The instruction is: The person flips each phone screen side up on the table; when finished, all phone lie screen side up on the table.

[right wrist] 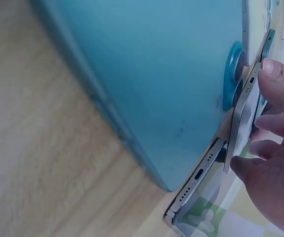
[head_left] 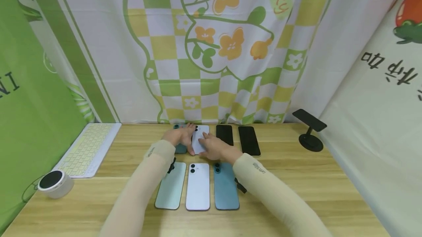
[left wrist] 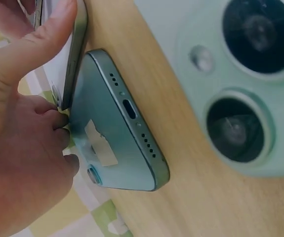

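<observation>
Left hand [head_left: 179, 134] pinching the left side of the held white phone [head_left: 199, 136], thumb along its edge. Far teal phone [head_left: 180, 149] lies under that hand, partly covered. Mint phone [head_left: 170, 187]: on the person's side of it. Near white phone [head_left: 197, 191]: on the person's side, between hands. Right hand [head_left: 215, 148] has thumb and fingers curled on the held phone's lower right; can't tell from here if it's fully off the table [head_left: 319, 178]. Near teal phone [head_left: 226, 189]: on the person's side of right hand. Left black phone [head_left: 225, 133] just beyond that hand, right black phone [head_left: 249, 140] further right, black stand [head_left: 309, 119] well right.
</observation>
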The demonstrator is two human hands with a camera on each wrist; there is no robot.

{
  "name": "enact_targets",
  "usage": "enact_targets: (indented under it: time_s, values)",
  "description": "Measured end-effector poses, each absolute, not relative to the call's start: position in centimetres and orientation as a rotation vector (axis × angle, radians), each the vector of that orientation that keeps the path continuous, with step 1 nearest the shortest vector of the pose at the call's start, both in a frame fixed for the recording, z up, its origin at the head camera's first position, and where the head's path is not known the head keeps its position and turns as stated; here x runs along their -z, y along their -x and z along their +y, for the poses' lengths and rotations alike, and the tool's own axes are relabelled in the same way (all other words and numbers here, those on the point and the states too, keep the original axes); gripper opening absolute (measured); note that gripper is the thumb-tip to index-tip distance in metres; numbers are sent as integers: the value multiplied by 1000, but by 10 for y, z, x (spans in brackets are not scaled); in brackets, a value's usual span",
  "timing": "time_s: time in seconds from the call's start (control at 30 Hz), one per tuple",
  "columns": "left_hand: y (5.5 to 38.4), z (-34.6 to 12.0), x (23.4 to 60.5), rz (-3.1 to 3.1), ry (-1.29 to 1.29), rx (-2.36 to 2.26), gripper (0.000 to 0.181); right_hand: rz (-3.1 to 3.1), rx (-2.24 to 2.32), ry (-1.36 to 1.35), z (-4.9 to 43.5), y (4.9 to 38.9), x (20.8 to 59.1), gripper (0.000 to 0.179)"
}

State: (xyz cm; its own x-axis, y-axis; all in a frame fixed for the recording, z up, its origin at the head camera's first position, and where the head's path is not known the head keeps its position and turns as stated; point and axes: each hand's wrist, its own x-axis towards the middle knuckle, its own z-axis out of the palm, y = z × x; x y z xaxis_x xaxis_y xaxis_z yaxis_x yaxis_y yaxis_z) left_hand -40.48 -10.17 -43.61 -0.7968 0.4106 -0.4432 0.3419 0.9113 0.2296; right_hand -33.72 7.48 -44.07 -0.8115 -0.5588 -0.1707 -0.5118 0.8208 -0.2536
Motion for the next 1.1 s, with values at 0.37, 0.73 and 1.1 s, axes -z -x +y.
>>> enact_targets:
  time_s: [0.37, 0.73, 1.1]
  values:
    - [405, -101, 438, 2580, -541, -215, 129, 2774, 164, 820, 69, 338, 445, 61]
    - [404, -100, 437, 2545, -498, -366, 124, 2765, 145, 806, 67, 338, 448, 61]
    - [403, -103, 443, 2501, -425, -823, 108, 2766, 177, 778, 66, 339, 449, 63]
